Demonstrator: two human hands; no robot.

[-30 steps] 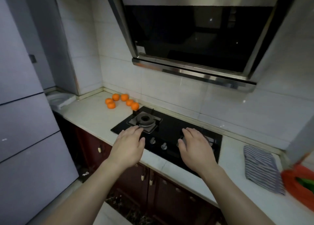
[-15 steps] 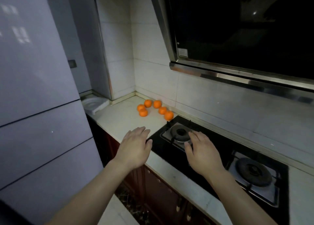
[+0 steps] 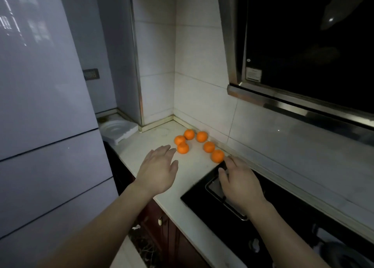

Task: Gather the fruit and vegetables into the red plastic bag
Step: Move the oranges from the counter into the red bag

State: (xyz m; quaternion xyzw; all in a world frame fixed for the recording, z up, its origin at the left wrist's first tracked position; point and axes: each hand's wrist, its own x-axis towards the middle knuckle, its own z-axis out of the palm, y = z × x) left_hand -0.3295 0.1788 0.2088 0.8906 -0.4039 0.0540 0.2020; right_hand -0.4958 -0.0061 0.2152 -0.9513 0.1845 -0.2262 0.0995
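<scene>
Several small oranges (image 3: pixel 189 134) lie in a loose cluster on the white counter (image 3: pixel 153 146) near the tiled corner. My left hand (image 3: pixel 157 170) hovers palm down, fingers spread, its fingertips just short of the nearest orange (image 3: pixel 183 148). My right hand (image 3: pixel 238 180) is over the hob's left edge, fingers apart, its fingertips close to the rightmost orange (image 3: pixel 217 156). Both hands hold nothing. The red plastic bag is out of view.
A black gas hob (image 3: pixel 253 213) fills the counter to the right, under a dark range hood (image 3: pixel 303 51). A tall grey fridge (image 3: pixel 40 116) stands at the left. A white foam tray (image 3: pixel 115 130) sits in the counter's back left corner.
The view has swung left and closer to the oranges. Both hands have moved left along the counter from over the hob to just in front of the fruit.
</scene>
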